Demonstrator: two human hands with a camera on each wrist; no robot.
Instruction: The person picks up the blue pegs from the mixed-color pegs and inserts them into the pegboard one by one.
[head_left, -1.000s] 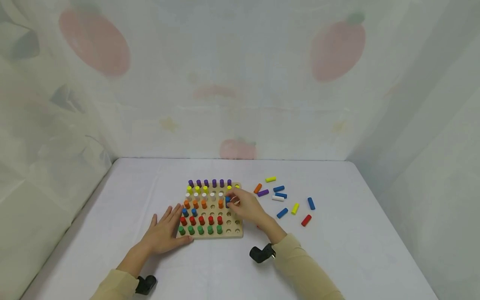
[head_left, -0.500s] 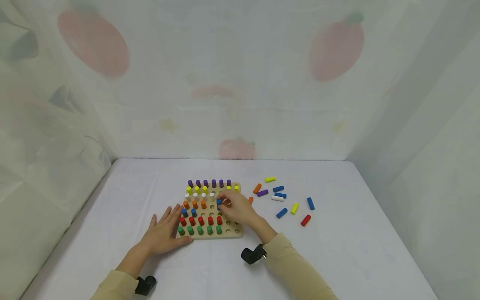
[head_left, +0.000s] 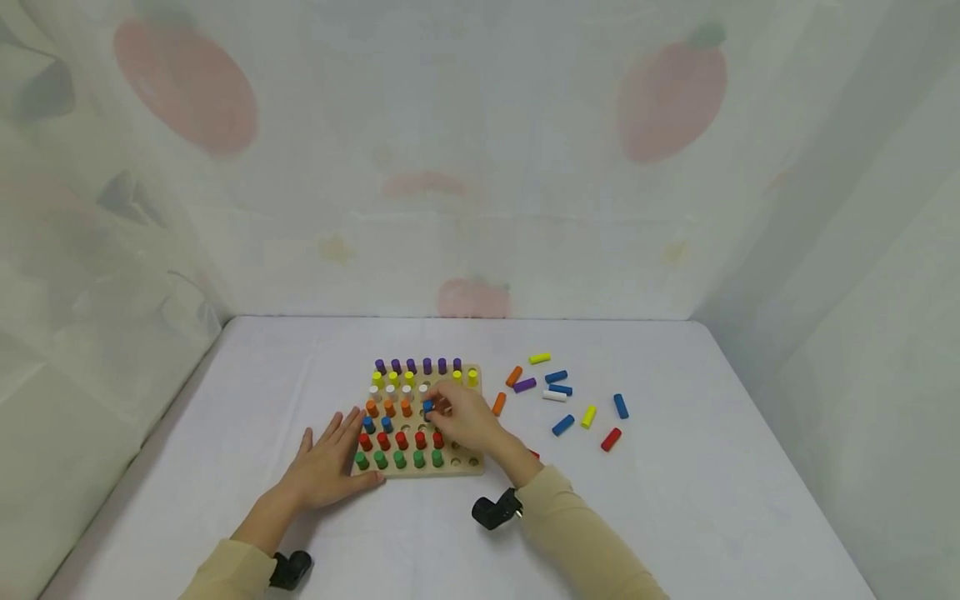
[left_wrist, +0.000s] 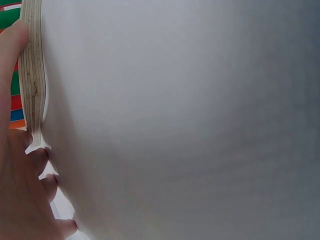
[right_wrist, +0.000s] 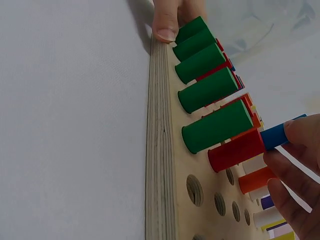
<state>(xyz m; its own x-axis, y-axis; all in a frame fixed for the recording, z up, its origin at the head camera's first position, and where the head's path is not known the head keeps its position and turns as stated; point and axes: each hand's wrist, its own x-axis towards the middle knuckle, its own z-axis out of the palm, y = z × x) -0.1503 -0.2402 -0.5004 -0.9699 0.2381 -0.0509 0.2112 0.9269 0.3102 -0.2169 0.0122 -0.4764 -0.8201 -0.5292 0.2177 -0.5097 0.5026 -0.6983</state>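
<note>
A wooden pegboard (head_left: 450, 469) holds rows of coloured pegs, purple at the far side and green (right_wrist: 217, 126) at the near side. My right hand (head_left: 468, 419) pinches a blue peg (head_left: 428, 407) between thumb and fingers above the middle of the board. In the right wrist view that blue peg (right_wrist: 276, 136) appears behind a red peg (right_wrist: 236, 150). My left hand (head_left: 327, 467) rests at the board's left side with fingers straight, its thumb touching the near edge. The left wrist view shows that thumb (left_wrist: 17, 37) against the board's layered edge (left_wrist: 33, 70).
Loose pegs lie on the white table right of the board, among them an orange peg (head_left: 499, 404), a purple peg (head_left: 525, 385), a white peg (head_left: 555, 396), a yellow peg (head_left: 588, 417) and a red peg (head_left: 611, 439). A red one is partly hidden by the right forearm.
My right hand has moved left over the board with the blue peg in its fingers, uncovering a loose orange peg at the board's right. My left hand has stayed in place.
</note>
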